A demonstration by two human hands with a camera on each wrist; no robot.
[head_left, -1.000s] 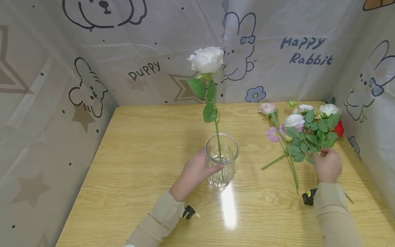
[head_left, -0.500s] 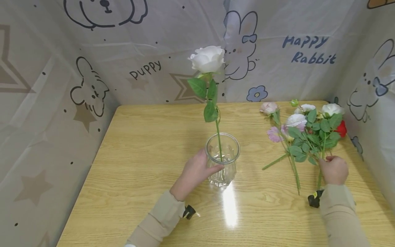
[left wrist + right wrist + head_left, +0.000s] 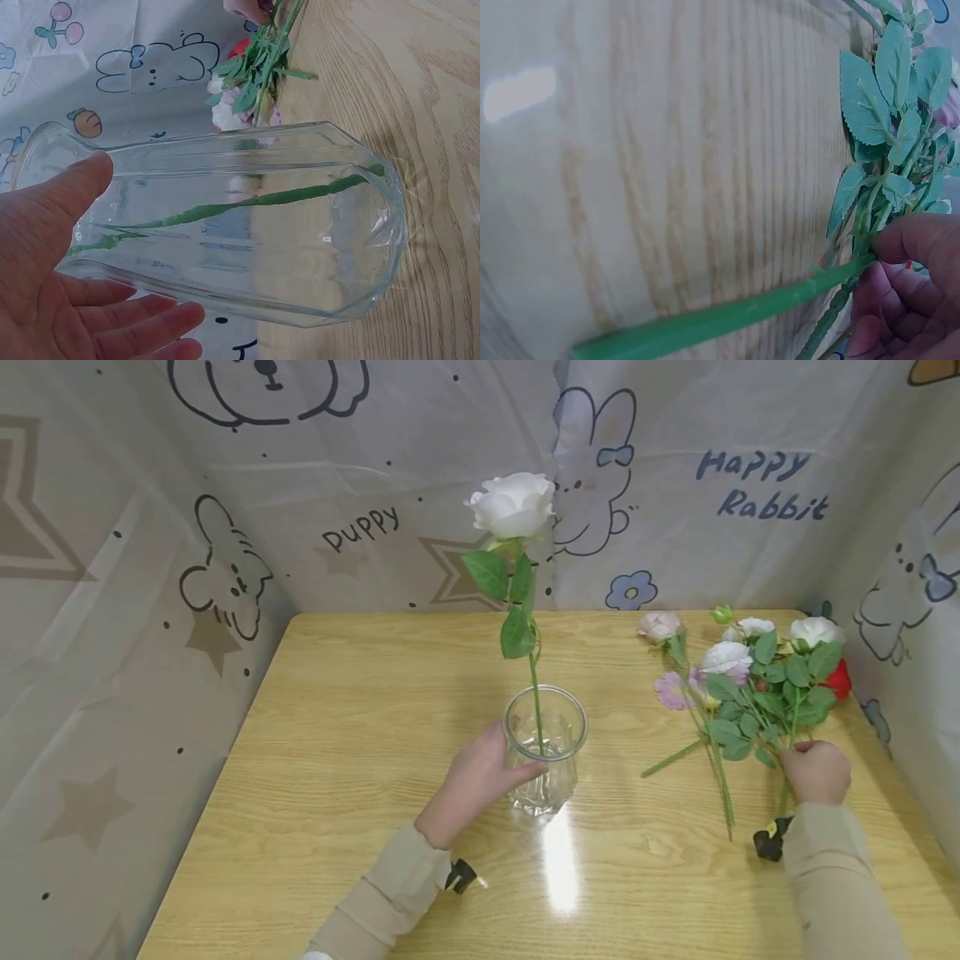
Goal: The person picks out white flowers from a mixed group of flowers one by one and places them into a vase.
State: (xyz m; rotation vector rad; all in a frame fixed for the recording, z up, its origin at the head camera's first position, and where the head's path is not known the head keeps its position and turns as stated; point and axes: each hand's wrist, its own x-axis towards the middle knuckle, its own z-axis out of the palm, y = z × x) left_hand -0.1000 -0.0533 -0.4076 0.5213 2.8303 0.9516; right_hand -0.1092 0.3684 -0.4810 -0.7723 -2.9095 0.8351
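My left hand (image 3: pixel 480 772) holds the clear glass vase (image 3: pixel 300 225) from its left side, thumb near the rim and fingers around the far side. Inside leans the green stem of one tall white rose (image 3: pixel 513 506), whose leaves and bloom rise well above the rim. Over on the right, my right hand (image 3: pixel 819 772) pinches a green flower stem (image 3: pixel 735 313) between thumb and fingers. That stem runs up into the leaves, toward a white flower (image 3: pixel 816 632) at the back of the pile. Its lower end points out toward the wrist camera.
Around the right hand lie more artificial flowers: a pale pink bloom (image 3: pixel 660 627), a white one (image 3: pixel 726 658), a purple one (image 3: pixel 673 690) and a red one (image 3: pixel 838 679), with stems crossing. A printed cloth (image 3: pixel 360 460) walls the wooden table (image 3: pixel 360 693) at back and sides.
My right hand has shifted slightly right and toward me, and now a stem shows upright in its pinch. The left hand stays on the vase. The head view has drifted a little.
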